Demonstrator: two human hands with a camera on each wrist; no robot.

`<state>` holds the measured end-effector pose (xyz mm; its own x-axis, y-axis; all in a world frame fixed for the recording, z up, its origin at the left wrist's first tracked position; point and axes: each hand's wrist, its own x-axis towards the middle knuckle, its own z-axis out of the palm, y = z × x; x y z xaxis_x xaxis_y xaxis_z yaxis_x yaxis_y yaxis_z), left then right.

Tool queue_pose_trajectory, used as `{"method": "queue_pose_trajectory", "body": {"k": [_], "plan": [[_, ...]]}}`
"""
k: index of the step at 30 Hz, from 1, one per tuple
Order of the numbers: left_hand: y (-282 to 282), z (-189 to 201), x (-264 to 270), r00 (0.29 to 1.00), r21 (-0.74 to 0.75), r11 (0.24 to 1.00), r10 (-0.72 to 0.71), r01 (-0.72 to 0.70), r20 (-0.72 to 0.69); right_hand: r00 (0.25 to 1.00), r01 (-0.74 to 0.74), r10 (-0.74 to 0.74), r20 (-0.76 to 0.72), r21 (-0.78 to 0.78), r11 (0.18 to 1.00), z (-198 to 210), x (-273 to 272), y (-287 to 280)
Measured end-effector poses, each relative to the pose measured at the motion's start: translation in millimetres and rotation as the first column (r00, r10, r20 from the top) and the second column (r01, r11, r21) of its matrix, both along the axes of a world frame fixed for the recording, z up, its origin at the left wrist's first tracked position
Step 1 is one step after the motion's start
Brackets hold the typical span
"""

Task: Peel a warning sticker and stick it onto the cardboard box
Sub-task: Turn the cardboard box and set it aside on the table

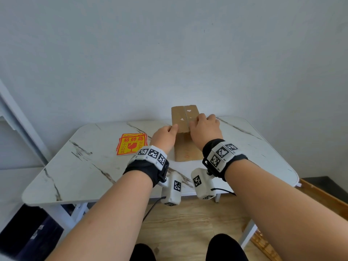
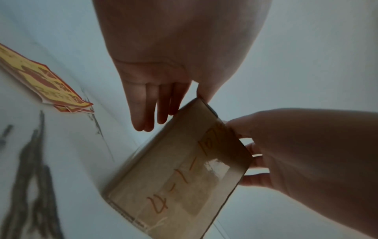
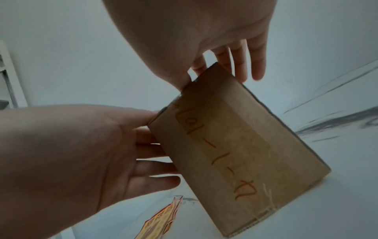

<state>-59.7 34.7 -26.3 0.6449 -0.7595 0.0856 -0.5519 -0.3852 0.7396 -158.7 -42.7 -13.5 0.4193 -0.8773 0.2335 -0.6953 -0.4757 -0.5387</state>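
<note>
A brown cardboard box (image 1: 183, 117) stands tilted on the white marble table (image 1: 75, 176), its taped face with orange writing towards me (image 3: 235, 145). My left hand (image 1: 172, 129) lies with straight fingers (image 2: 147, 113) along the box's left side, thumb touching its upper corner. My right hand (image 1: 203, 125) grips the box's upper right edge, thumb on the near face and fingers (image 3: 241, 64) curled round the far side. A stack of red and yellow warning stickers (image 1: 131, 145) lies flat on the table left of the box, untouched.
A wall rises just behind the table's far edge. A white frame (image 1: 18, 119) stands at the left. Wooden floor and a dark bag (image 1: 28, 232) lie below the near edge. Bare tabletop stretches right of the box.
</note>
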Motion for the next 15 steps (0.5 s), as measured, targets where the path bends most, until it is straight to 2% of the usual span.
{"method": "queue_pose_trajectory", "body": {"k": [3, 5, 8, 10, 12, 15], "plan": [[8.7, 3.8, 12.2, 1.000, -0.004, 1.000, 0.017, -0.017, 0.006, 0.999, -0.032, 0.035, 0.013, -0.165, 0.986, 3.8, 4.5, 3.7], [20.6, 6.5, 25.6, 0.997, 0.020, 0.997, 0.070, -0.070, 0.017, 0.986, -0.106, 0.131, 0.103, -0.214, 0.971, 7.8, 10.6, 8.7], [41.2, 4.6, 54.4, 0.989, 0.182, 0.973, 0.129, -0.140, 0.068, 0.918, -0.210, 0.288, 0.274, -0.279, 0.937, 13.7, 24.7, 24.2], [57.0, 1.0, 71.9, 0.986, 0.309, 0.937, 0.141, -0.163, 0.091, 0.884, -0.264, 0.355, 0.305, -0.301, 0.916, 15.3, 38.0, 38.5], [71.5, -6.1, 85.4, 0.986, 0.423, 0.890, 0.149, -0.169, 0.081, 0.873, -0.328, 0.398, 0.281, -0.264, 0.907, 13.4, 54.0, 52.2], [87.9, -22.0, 98.7, 0.979, 0.563, 0.804, 0.128, -0.194, 0.156, 0.899, -0.420, 0.416, 0.139, 0.002, 0.907, 0.7, 80.3, 66.3]]}}
